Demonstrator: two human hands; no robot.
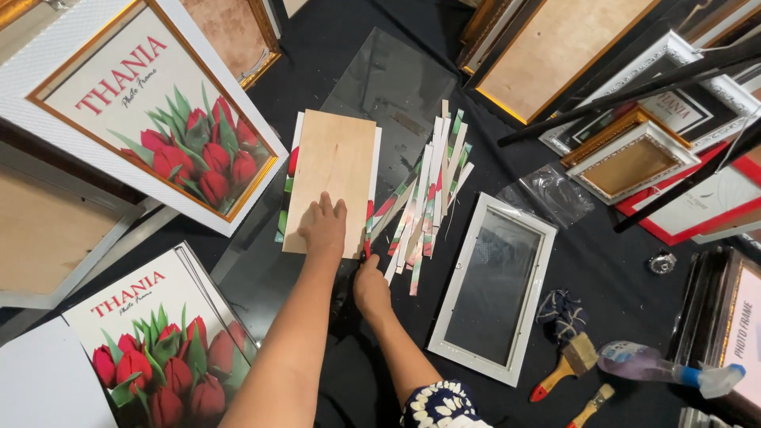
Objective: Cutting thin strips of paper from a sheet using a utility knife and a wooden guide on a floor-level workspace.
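Fingers (331, 208) of the left hand (323, 228) are lying spread and flat on a plain wooden board (333, 170), pressing it down over a printed flower sheet (288, 186) whose edges are showing around it. Right hand (369, 287) is sitting just beside the board's near right corner, its fingers curled shut around a small red-tipped tool (366, 252); what kind of tool I cannot tell. Both are working on a dark cloth-covered floor (602, 261), about its middle.

Nearer the person, two brushes (567, 364) and a spray bottle (670, 368) are lying toward the near right corner, and a stack of tulip prints (151, 341) is lying at the near left. Just right of the board, cut paper strips (428, 198) are fanning out, with a white frame (495, 289) lying flat beyond them to the right. Farther off, a glass pane (392, 91) is resting behind the board, a white-and-gold framed tulip picture (151, 111) is leaning at the far left, and several empty frames (634, 150) are piling up at the far right.
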